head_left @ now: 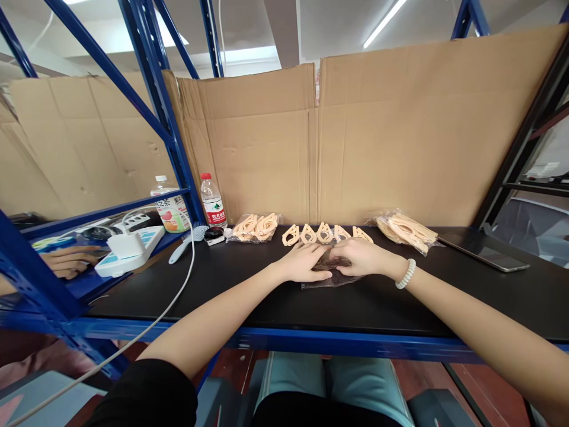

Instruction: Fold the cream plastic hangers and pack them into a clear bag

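Observation:
A clear plastic bag lies on the black tabletop in front of me, with something brownish showing through it, too unclear to name. My left hand rests on the bag's left side, its thumb stretched apart from the fingers. Curled fingers of my right hand pinch the bag from the right; a pale beaded bracelet circles that wrist. Just beyond both hands, several beige plastic clips form a row. Bagged beige clips sit to the left, and another bag of clips to the right.
A phone or tablet lies at right. On the left are a water bottle, a hairbrush and a white cable. Another person's hand is beside a power strip past the blue frame. Cardboard walls the back.

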Demonstrator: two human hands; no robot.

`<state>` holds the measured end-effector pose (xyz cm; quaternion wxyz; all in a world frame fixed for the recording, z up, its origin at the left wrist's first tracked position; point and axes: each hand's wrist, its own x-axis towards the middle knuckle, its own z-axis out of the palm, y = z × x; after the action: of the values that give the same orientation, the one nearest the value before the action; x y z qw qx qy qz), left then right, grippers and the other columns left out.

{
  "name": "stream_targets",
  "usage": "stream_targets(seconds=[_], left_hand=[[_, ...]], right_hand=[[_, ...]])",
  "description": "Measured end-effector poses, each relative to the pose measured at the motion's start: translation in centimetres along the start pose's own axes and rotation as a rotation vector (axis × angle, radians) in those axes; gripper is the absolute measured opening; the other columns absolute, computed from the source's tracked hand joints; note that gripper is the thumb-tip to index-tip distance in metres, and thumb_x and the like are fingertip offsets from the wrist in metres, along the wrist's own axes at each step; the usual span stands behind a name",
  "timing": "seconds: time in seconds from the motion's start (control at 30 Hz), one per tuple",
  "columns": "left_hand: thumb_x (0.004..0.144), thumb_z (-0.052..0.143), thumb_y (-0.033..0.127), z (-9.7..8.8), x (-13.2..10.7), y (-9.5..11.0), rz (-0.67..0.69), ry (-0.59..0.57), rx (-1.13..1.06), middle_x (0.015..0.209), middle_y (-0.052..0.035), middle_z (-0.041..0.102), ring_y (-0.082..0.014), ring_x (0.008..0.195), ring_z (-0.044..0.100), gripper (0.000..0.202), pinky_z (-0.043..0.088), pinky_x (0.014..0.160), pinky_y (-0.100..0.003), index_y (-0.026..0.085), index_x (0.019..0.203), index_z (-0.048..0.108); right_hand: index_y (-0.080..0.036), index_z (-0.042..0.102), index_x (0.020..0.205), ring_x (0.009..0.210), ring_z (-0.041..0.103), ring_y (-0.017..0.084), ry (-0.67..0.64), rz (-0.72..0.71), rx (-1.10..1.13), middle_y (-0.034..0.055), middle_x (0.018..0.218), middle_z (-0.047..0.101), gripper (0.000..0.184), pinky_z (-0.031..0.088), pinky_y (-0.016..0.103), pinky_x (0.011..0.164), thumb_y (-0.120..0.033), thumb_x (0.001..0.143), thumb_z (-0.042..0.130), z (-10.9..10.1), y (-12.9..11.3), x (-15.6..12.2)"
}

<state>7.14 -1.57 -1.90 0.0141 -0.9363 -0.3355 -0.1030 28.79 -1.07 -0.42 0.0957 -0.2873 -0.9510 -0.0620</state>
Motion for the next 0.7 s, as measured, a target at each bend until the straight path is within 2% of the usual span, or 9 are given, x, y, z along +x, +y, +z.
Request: stream_targets(seconds=[0.23, 0.4, 0.5, 0.6, 0.7], left_hand=[[0.084, 0.054, 0.057, -0.4, 0.0, 0.1, -0.033, -0.012, 0.013, 0.140, -0.0150, 0.049, -0.0328, 0.129, 0.043, 0.071, 0.027, 0.108, -0.050, 0.019, 0.142, 0.033], [0.081, 0.057, 0.058, -0.4, 0.0, -0.1, -0.037, 0.003, 0.028, 0.135, -0.0179, 0.052, -0.0347, 0.125, 0.047, 0.070, 0.033, 0.104, -0.048, 0.016, 0.135, 0.040], [0.080, 0.060, 0.057, -0.5, 0.0, -0.1, -0.013, 0.031, 0.028, 0.131, -0.0174, 0.054, -0.0343, 0.120, 0.051, 0.070, 0.036, 0.101, -0.047, 0.015, 0.133, 0.040], [0.081, 0.063, 0.048, -0.6, 0.1, 0.0, 0.018, 0.067, 0.036, 0.126, -0.0160, 0.057, -0.0324, 0.117, 0.053, 0.065, 0.041, 0.097, -0.044, 0.014, 0.132, 0.039], [0.084, 0.059, 0.028, -0.7, 0.1, 0.0, 0.028, 0.119, 0.065, 0.122, -0.0142, 0.057, -0.0286, 0.112, 0.056, 0.052, 0.046, 0.092, -0.039, 0.015, 0.130, 0.039]], right_hand=[[-0.017, 0.062, 0.074, 0.071, 0.054, 0.018, 0.044, -0.075, -0.201, 0.0064, 0.077, 0.063, 0.018, 0.037, 0.029, 0.067, -0.018, 0.086, 0.049, -0.1, -1.1, 0.2], [-0.016, 0.062, 0.079, 0.082, 0.055, 0.022, 0.165, -0.126, -0.376, 0.0098, 0.085, 0.064, 0.022, 0.037, 0.033, 0.073, -0.021, 0.091, 0.045, -0.8, -1.7, 0.2], [-0.016, 0.061, 0.080, 0.084, 0.054, 0.023, 0.268, -0.132, -0.464, 0.0100, 0.085, 0.064, 0.021, 0.036, 0.034, 0.072, -0.022, 0.092, 0.046, -0.9, -1.8, 0.1], [-0.015, 0.060, 0.079, 0.081, 0.054, 0.021, 0.366, -0.126, -0.501, 0.0088, 0.084, 0.063, 0.018, 0.035, 0.032, 0.068, -0.020, 0.091, 0.047, -0.7, -1.8, 0.1], [-0.015, 0.059, 0.079, 0.079, 0.054, 0.020, 0.413, -0.093, -0.503, 0.0079, 0.081, 0.063, 0.019, 0.036, 0.031, 0.067, -0.019, 0.091, 0.046, -0.6, -1.5, 0.1]])
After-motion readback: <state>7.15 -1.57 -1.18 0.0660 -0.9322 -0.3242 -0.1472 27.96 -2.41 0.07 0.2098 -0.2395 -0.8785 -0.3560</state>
